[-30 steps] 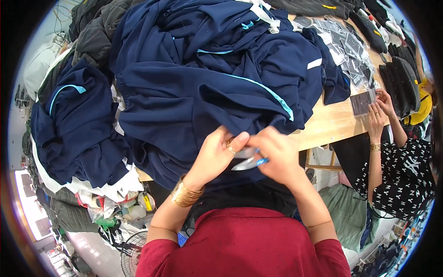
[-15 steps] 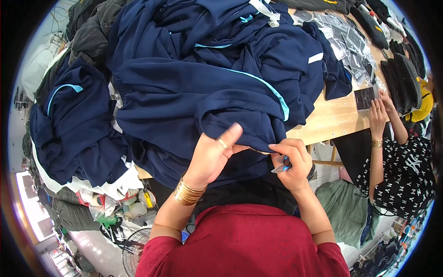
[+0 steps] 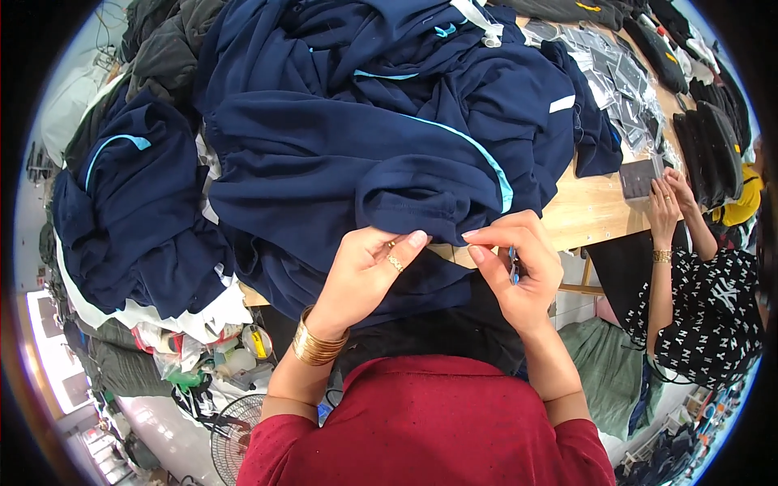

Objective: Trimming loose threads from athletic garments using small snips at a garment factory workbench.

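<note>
left hand (image 3: 363, 271) pinches navy garment (image 3: 409, 212) — right hand (image 3: 535, 271) holds blue tool (image 3: 514, 266)

A light brown wooden table (image 3: 583, 217) is reaching out past the right hand (image 3: 525, 271). Below that side, a wooden bar (image 3: 580, 288) is showing over a pale floor (image 3: 572, 309). Closer to the person than the left hand (image 3: 361, 275), and further left, a round fan (image 3: 229, 441) is standing. Far left of that hand, white light is shining from a bright opening (image 3: 50, 348). Beyond it, thin wires (image 3: 104, 50) are hanging by a pale wall (image 3: 85, 44).
</note>
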{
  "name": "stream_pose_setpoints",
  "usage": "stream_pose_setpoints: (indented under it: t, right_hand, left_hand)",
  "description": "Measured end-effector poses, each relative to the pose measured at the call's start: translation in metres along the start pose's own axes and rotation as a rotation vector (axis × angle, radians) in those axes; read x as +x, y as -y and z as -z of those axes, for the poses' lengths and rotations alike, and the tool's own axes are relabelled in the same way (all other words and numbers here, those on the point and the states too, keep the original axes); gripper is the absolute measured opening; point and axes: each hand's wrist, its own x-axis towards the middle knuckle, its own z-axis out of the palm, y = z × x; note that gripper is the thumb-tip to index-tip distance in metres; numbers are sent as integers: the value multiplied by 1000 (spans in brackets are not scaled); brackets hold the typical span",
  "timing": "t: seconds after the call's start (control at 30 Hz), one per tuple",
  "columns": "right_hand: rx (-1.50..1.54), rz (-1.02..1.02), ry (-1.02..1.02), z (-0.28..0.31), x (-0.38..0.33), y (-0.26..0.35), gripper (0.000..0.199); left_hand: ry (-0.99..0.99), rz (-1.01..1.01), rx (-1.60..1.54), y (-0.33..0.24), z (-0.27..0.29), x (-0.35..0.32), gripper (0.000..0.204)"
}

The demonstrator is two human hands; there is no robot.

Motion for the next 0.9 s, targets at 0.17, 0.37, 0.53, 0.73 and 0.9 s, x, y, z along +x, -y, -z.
stream_pose_setpoints:
  t: [0.17,0.37,0.53,0.73,0.9]
  right_hand:
    - [2,-44,-4,-5,7,5,21]
    - [55,-117,0,-17,5,-1,24]
    - [87,-183,-78,-8,4,0,18]
    - [62,-165,6,0,13,-1,13]
    - [-4,-86,60,-4,13,-4,13]
  left_hand:
    - [-18,-82,-134,-4,2,-1,20]
    - [-36,45,-432,-7,-10,1,20]
    - [33,15,-326,3,-14,2,25]
    - [-58,37,-288,1,-19,3,19]
    - [-56,-126,-164,1,-26,3,19]
